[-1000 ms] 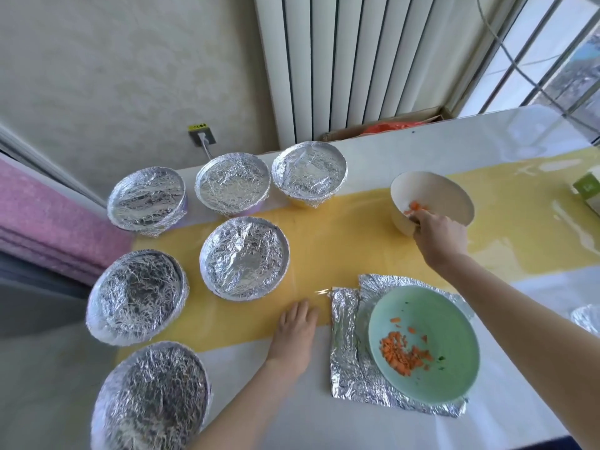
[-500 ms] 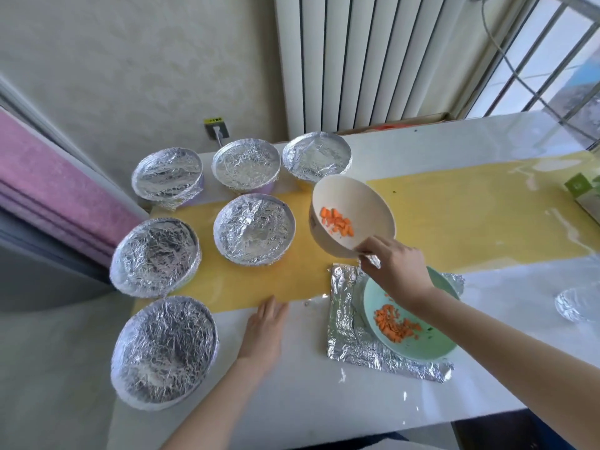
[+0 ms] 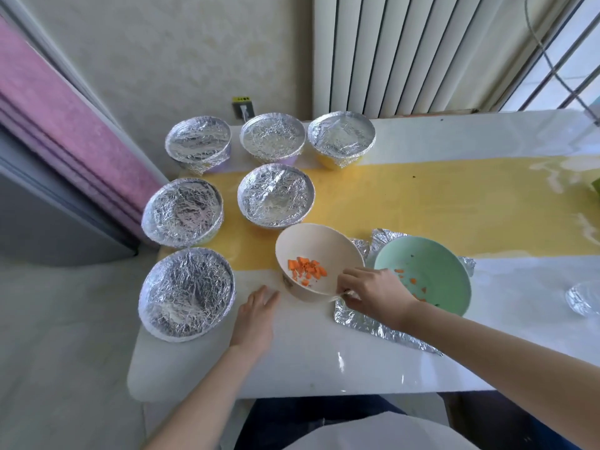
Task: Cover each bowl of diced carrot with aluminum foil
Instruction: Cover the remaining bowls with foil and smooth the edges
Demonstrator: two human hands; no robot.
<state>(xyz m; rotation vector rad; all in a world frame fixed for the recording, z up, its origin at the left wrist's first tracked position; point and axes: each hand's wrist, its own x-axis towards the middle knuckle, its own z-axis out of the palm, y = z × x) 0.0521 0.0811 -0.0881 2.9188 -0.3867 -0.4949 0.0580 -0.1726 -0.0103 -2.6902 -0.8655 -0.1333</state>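
The right hand grips the beige bowl by its near right rim, fingers curled over the edge. The bowl is tilted, its opening turned up and toward the person, and a small heap of diced carrot lies against its lower inner wall. Whether its base touches the table cannot be told.

The left hand lies flat on the white table top with fingers straight and holds nothing; its fingertips are just beside the beige bowl's near left side.

Just right of the beige bowl, the green bowl stands uncovered on a foil sheet spread on the table. A few carrot bits lie inside it, and the right wrist crosses its near left rim.

Six foil-covered bowls fill the left end of the table:
- Far row: one at the left, one in the middle, one at the right.
- Middle row: two more.
- Near left corner: one.

A yellow strip runs across the table. Some crumpled foil lies at the right edge of view. A radiator and a wall socket are on the far wall.
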